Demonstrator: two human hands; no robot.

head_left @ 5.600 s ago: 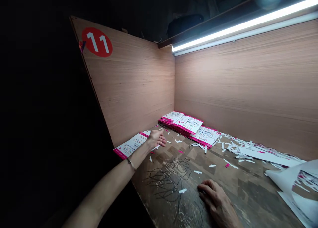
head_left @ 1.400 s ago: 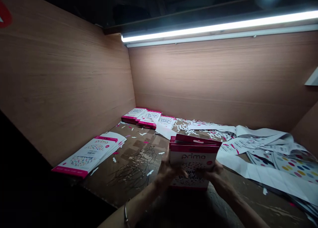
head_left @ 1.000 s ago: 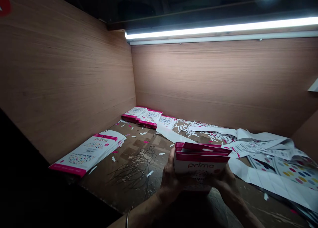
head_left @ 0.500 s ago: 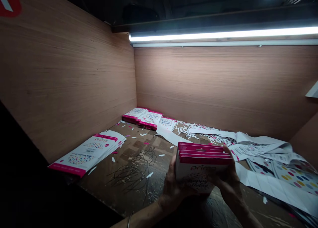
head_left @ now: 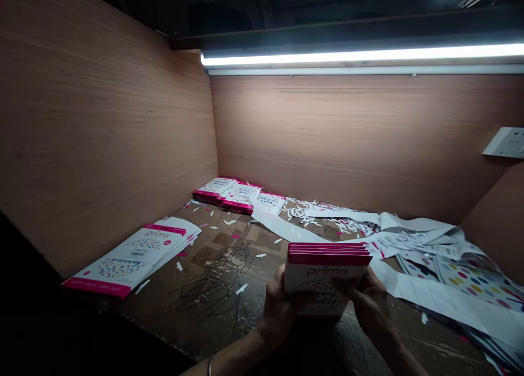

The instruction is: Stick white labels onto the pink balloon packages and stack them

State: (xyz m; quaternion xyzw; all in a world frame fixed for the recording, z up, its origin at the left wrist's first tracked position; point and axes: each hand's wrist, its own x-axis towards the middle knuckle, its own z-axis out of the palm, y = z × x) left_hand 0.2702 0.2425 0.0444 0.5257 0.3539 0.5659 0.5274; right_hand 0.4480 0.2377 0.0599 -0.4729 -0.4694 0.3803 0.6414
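A small stack of white packets (head_left: 325, 278) with magenta top edges and the word "prima" is held upright over the worktop, near the front. My left hand (head_left: 280, 305) grips the stack's left side, and my right hand (head_left: 370, 302) grips its right side, with fingers across the front. Both hands are in shadow, so some fingers are hard to make out. Unfolded printed sheets (head_left: 131, 256) lie layered at the left of the worktop. Folded packets (head_left: 241, 195) rest in piles at the back left corner.
White paper strips (head_left: 446, 299) and shredded scraps (head_left: 311, 209) cover the right and back of the brown worktop (head_left: 221, 272). Dotted sheets (head_left: 470, 280) lie at the right. Wooden panels enclose it; a tube light (head_left: 352, 55) and a socket plate (head_left: 505, 142) are above.
The packets in my hands have drawn closer together, with their top edges now more even. The camera view has shifted slightly to the right.
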